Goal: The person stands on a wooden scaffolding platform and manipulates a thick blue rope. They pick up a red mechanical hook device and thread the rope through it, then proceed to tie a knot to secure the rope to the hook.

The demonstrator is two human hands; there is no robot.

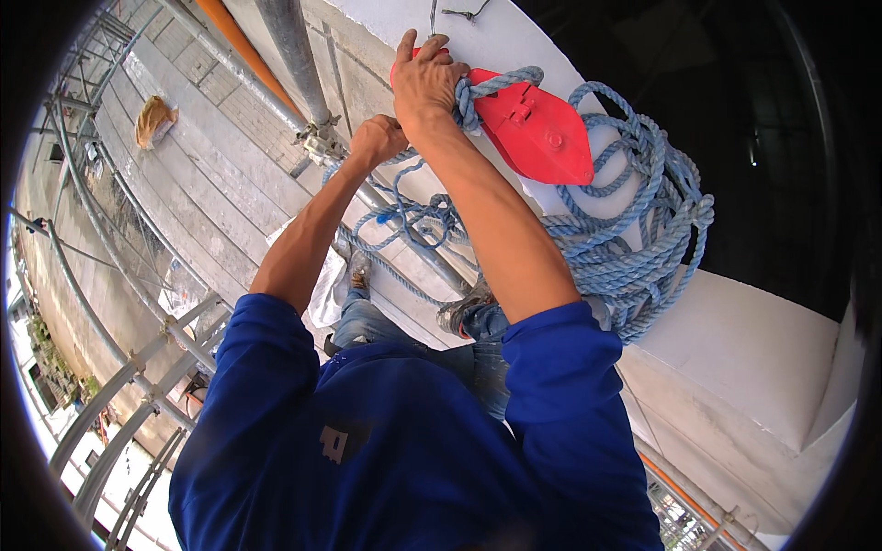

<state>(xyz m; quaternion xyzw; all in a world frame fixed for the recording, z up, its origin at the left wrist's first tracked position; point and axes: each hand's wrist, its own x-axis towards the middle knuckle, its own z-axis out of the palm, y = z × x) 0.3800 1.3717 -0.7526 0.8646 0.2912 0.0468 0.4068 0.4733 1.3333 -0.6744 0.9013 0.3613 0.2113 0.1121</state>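
My right hand (pixel 428 81) is bent over the far end of a red metal pulley block (pixel 540 136), its index finger stretched and the other fingers curled over the red edge. Blue rope (pixel 469 103) is tied in a knot round the block, right beside that hand. Close by on the left, my left hand (pixel 378 140) is closed in a fist. Rope runs just below it, but what its fingers hold is hidden. The block lies on a white ledge (pixel 514 37), touching a large heap of coiled blue rope (pixel 634 239).
An upright scaffold pole (pixel 292 55) with a clamp (pixel 320 145) stands left of my hands. Grey planks (pixel 197 184) form the walkway, with a brown crumpled bag (pixel 154 122) on them. Loose rope (pixel 404 216) hangs near my feet. Beyond the ledge is a dark area (pixel 717 119).
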